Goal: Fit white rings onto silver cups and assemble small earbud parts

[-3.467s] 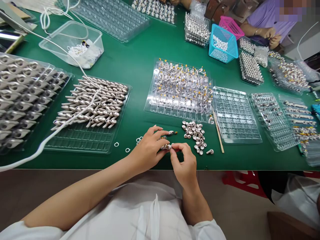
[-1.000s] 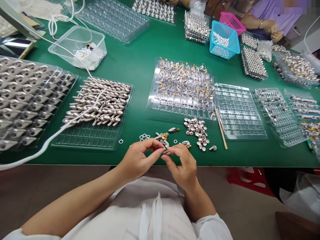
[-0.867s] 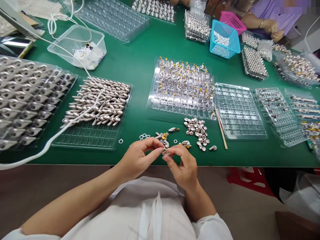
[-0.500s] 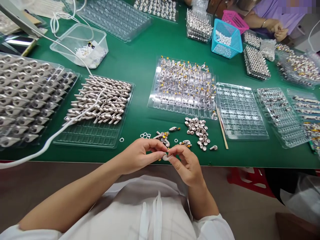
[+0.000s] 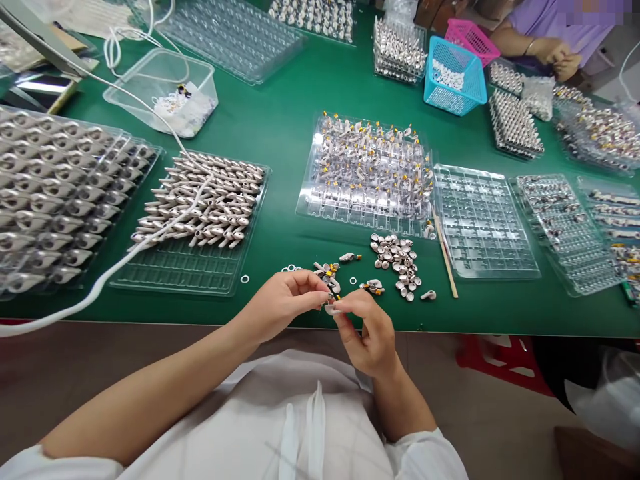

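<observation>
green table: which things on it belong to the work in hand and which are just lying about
Likely in the work:
- small pale part, at the fingertips of the left hand and right hand
- yellow-tabbed pieces
- cup-shaped shells

Probably just lying about:
- white cable
- wooden stick
- blue basket

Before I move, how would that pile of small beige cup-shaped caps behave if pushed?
The caps would probably scatter, since they lie loose on the green tabletop. Their rounded forms might rock or spin, and their small, hollow look suggests each is light.
</observation>
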`<action>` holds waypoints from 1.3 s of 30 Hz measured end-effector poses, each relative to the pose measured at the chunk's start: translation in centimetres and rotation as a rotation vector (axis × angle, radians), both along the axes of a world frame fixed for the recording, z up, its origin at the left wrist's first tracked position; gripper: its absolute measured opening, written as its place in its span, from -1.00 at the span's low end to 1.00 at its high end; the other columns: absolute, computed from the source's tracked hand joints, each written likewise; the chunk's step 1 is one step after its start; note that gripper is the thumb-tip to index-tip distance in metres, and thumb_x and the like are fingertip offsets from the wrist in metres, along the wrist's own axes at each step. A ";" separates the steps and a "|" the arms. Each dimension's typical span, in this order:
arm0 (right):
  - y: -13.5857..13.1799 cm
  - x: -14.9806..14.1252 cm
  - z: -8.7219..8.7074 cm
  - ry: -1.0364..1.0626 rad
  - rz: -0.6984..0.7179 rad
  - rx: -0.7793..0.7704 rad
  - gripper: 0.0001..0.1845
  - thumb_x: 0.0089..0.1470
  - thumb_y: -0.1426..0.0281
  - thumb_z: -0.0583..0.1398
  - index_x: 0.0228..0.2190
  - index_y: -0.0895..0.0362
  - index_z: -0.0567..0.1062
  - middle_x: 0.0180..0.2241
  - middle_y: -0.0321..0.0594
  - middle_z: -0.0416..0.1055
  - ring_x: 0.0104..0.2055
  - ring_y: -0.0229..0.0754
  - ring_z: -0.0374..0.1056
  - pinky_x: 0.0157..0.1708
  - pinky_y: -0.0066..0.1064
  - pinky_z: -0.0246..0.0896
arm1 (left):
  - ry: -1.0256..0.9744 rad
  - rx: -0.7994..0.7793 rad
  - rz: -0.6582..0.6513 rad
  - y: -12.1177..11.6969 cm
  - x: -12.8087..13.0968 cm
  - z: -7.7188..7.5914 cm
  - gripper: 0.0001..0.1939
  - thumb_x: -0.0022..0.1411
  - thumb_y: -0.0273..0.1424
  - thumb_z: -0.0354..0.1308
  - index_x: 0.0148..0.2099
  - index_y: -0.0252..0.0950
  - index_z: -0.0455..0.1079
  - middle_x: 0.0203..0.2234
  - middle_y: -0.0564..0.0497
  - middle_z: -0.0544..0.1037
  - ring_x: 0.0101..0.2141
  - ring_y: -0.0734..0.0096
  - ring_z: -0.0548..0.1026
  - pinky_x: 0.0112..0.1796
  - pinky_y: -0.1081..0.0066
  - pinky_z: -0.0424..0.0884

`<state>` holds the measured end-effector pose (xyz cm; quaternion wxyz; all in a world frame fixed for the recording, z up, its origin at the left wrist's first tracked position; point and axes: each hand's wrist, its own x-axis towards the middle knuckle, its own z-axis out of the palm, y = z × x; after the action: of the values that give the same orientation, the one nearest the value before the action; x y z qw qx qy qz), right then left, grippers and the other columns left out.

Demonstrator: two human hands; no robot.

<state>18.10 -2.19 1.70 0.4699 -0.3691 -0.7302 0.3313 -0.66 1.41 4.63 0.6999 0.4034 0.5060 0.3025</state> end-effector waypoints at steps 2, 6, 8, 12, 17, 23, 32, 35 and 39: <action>-0.2 0.0 -0.2 0.033 -0.049 -0.072 -0.69 0.17 0.59 0.16 -0.08 0.05 0.42 -0.26 -0.19 0.55 -0.25 -0.18 0.45 -0.25 -0.29 0.42 | 0.020 0.030 0.058 -0.4 0.1 0.1 -0.73 0.04 -0.22 0.35 -0.36 -0.34 0.48 -0.45 0.00 0.58 -0.37 0.37 0.52 -0.23 0.39 0.47; -0.6 -0.3 -0.4 0.051 -0.056 -0.125 -0.71 0.16 0.56 0.17 -0.09 0.05 0.44 -0.27 -0.20 0.56 -0.25 -0.18 0.46 -0.23 -0.29 0.43 | 0.065 0.104 0.114 -0.9 0.5 0.1 -0.73 0.06 -0.21 0.33 -0.33 -0.33 0.50 -0.37 -0.06 0.63 -0.28 0.26 0.57 -0.16 0.33 0.51; -0.7 -0.4 -0.4 0.052 -0.057 -0.098 -0.69 0.14 0.58 0.16 -0.09 0.04 0.44 -0.28 -0.21 0.55 -0.26 -0.18 0.45 -0.24 -0.29 0.43 | 0.063 0.132 0.123 -1.1 0.6 -0.1 -0.75 0.07 -0.23 0.32 -0.31 -0.32 0.50 -0.34 -0.07 0.63 -0.26 0.25 0.58 -0.15 0.33 0.52; -0.6 -0.4 -0.2 0.004 -0.064 -0.060 -0.66 0.12 0.59 0.14 -0.08 0.04 0.42 -0.28 -0.21 0.52 -0.31 -0.20 0.40 -0.28 -0.31 0.41 | 0.045 0.164 0.050 -1.2 0.8 -0.4 -0.71 0.10 -0.34 0.25 -0.11 -0.31 0.53 -0.27 -0.08 0.64 -0.22 0.26 0.58 -0.12 0.34 0.51; -0.4 0.0 -0.2 -0.051 -0.042 -0.043 -0.59 0.11 0.60 0.12 -0.01 0.08 0.34 -0.28 -0.19 0.46 -0.32 -0.20 0.36 -0.30 -0.33 0.38 | 0.096 0.218 -0.077 -1.0 0.3 -0.6 -0.78 0.15 -0.37 0.19 -0.19 -0.34 0.58 -0.22 -0.10 0.65 -0.19 0.23 0.58 -0.09 0.33 0.48; 0.4 0.6 0.2 -0.233 -0.052 0.209 -0.43 0.07 0.60 0.15 0.11 0.05 0.27 -0.27 -0.18 0.47 -0.31 -0.13 0.33 -0.27 -0.23 0.35 | 0.147 0.221 -0.038 -0.8 -0.2 -0.4 -0.80 0.18 -0.31 0.25 -0.20 -0.31 0.59 -0.27 -0.06 0.67 -0.21 0.23 0.60 -0.09 0.34 0.48; 0.2 0.0 -0.3 -0.333 -0.101 0.372 -0.29 0.07 0.56 0.19 0.23 0.05 0.17 -0.27 -0.19 0.54 -0.33 -0.12 0.34 -0.28 -0.23 0.31 | 0.282 0.723 0.110 -1.9 0.2 -0.4 -0.83 0.27 -0.51 0.20 -0.13 -0.26 0.58 -0.25 -0.02 0.67 -0.22 0.36 0.60 -0.10 0.42 0.48; -0.2 -0.1 -0.1 -0.206 -0.144 0.253 -0.37 0.06 0.38 0.24 0.17 0.09 0.26 -0.13 -0.06 0.44 -0.13 -0.01 0.37 -0.10 -0.06 0.33 | 0.241 0.849 0.116 -2.1 0.1 -1.1 -0.75 0.27 -0.61 0.18 -0.08 -0.24 0.55 -0.22 -0.01 0.66 -0.19 0.39 0.59 -0.07 0.43 0.48; 0.0 -0.2 0.7 0.045 -0.145 -0.047 -0.49 0.11 0.29 0.23 0.10 0.06 0.33 0.04 -0.01 0.37 0.09 0.07 0.30 -0.04 -0.06 0.34 | 0.197 0.893 0.106 -2.3 0.2 -1.4 -0.68 0.26 -0.66 0.17 -0.02 -0.21 0.51 -0.16 -0.03 0.65 -0.09 0.36 0.58 -0.03 0.41 0.49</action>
<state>17.94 -2.18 2.38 0.5002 -0.4242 -0.6828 0.3219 -0.50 -0.87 3.21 0.3896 0.6658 0.4103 0.4864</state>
